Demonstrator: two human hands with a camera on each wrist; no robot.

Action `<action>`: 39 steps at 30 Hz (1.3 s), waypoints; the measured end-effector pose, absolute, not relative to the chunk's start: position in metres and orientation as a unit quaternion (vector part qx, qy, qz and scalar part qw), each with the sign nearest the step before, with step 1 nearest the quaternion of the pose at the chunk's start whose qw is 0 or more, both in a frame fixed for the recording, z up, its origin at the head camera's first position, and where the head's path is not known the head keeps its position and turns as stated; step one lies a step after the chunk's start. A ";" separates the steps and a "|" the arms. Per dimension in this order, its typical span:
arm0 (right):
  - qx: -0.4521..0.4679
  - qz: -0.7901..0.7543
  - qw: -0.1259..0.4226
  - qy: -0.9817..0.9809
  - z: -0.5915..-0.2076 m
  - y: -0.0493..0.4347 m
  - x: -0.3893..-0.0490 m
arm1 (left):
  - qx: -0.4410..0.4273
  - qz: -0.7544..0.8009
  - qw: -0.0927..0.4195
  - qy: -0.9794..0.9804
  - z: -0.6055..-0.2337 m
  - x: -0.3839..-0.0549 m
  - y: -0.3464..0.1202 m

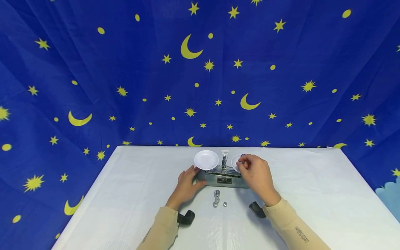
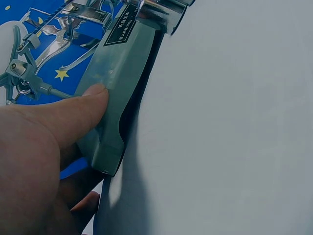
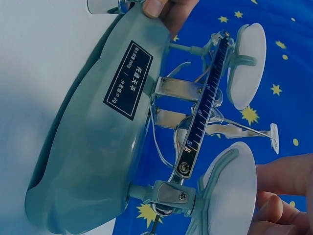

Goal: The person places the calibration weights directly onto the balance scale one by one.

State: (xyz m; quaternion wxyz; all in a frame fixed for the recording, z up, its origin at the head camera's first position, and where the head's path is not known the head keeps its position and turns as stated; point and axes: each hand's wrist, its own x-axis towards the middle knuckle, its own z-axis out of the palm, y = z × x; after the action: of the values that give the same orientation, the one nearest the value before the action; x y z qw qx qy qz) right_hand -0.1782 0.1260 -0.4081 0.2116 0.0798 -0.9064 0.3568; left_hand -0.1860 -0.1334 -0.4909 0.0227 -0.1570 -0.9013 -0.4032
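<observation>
A green balance scale (image 1: 207,179) with two white pans stands near the table's far side. My left hand (image 1: 186,185) grips the left end of its base, the thumb on the front face and the other fingers behind. The left pan (image 1: 206,160) sits higher than the right pan (image 3: 230,196). Over the right pan is my right hand (image 1: 257,173), thumb and forefinger drawn together at the pan; whether something is between them is hidden. A small dark-blue item (image 1: 242,155) shows beside those fingers. The graduated beam (image 3: 203,110) crosses the front.
Several shiny metal weights (image 1: 217,193) stand on the white table (image 1: 125,194) in front of the scale, with one small weight (image 1: 225,204) apart to the right. A blue curtain (image 1: 140,69) with yellow stars and moons hangs behind the table.
</observation>
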 end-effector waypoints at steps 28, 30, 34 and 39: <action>0.069 0.323 0.205 -0.921 -0.409 0.123 -0.178 | -0.152 -0.404 0.017 -0.902 -0.488 -0.185 -0.133; 0.069 0.319 0.207 -0.922 -0.410 0.123 -0.178 | -0.155 -0.402 0.019 -0.902 -0.488 -0.185 -0.133; 0.071 0.312 0.210 -0.924 -0.410 0.123 -0.178 | -0.155 -0.401 0.019 -0.903 -0.489 -0.185 -0.133; 0.070 0.310 0.211 -0.924 -0.411 0.123 -0.178 | -0.157 -0.398 0.020 -0.903 -0.490 -0.186 -0.133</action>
State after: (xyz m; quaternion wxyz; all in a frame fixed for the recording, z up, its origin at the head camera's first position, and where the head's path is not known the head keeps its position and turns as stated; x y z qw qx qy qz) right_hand -0.1776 0.1227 -0.4105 0.2107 0.0701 -0.9244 0.3101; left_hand -0.1857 -0.1332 -0.4898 0.0202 -0.1574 -0.9034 -0.3984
